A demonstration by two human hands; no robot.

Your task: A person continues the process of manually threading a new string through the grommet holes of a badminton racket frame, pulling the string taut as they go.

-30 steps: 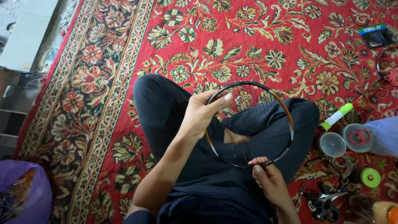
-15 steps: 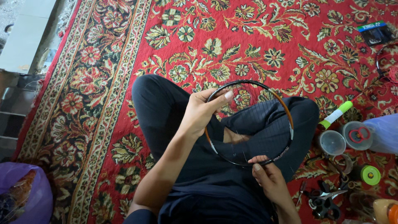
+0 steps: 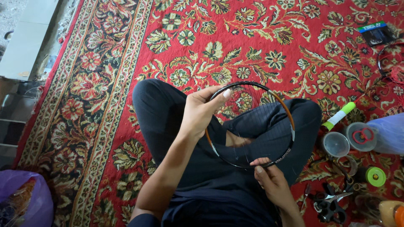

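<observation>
**Racket frame on your lap, strings partly in**

You sit cross-legged on the red patterned carpet (image 3: pixel 252 38) with a badminton racket head (image 3: pixel 290 126) resting across your lap. Your left hand (image 3: pixel 201 111) is closed around the frame's upper left edge, fingers curled over the rim and thumb laid along it. Your right hand (image 3: pixel 273 183) sits at the lower edge, nearest your body, fingertips pinched together on the rim where a thin string seems to run; whether you hold the string itself or only the frame is too fine to tell.

As to progress, faint strings show across the upper part of the hoop, while the lower part, close to your right hand, looks open, with your dark trousers visible through it. I would judge the stringing underway but far from finished, though the strings are thin and hard to read.

Just to the right of your right hand lie scissors (image 3: pixel 330 204). Further right stand a clear plastic cup (image 3: pixel 335 144), a green-capped marker (image 3: pixel 338 116) and a green spool (image 3: pixel 375 176). Far off to your left sits a purple bag (image 3: pixel 25 197).
</observation>
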